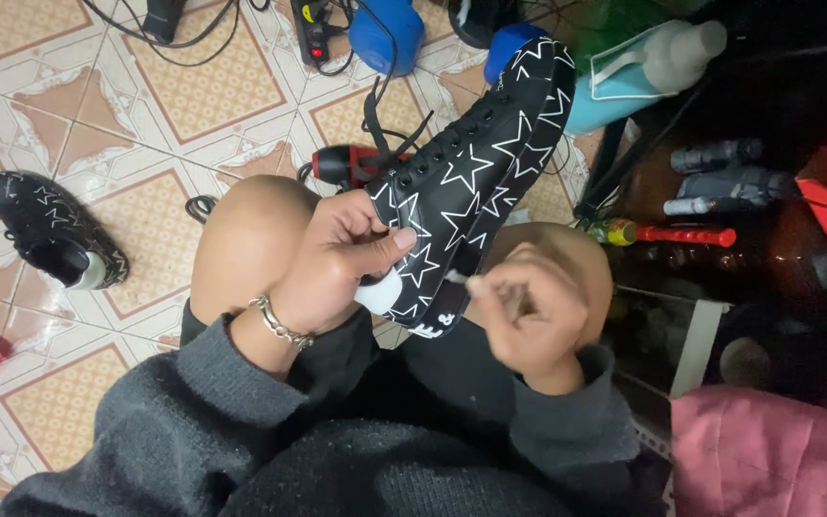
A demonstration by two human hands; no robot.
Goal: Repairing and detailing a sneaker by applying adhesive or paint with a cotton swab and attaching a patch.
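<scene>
Bare tiled floor (145, 124) lies open on the left, broken only by the second star-printed shoe (55, 244). Far ahead, a power strip (316, 29), cables (193, 38) and a red drill (346, 165) crowd the way. Bottles (720, 182) and a pink cloth (768, 450) block the right.

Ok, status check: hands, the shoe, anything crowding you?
Left hand grips the star-print shoe at the heel. Right hand pinched shut beside the sole, hold unclear. Matching shoe lies apart on the tiled floor; nothing between.
</scene>
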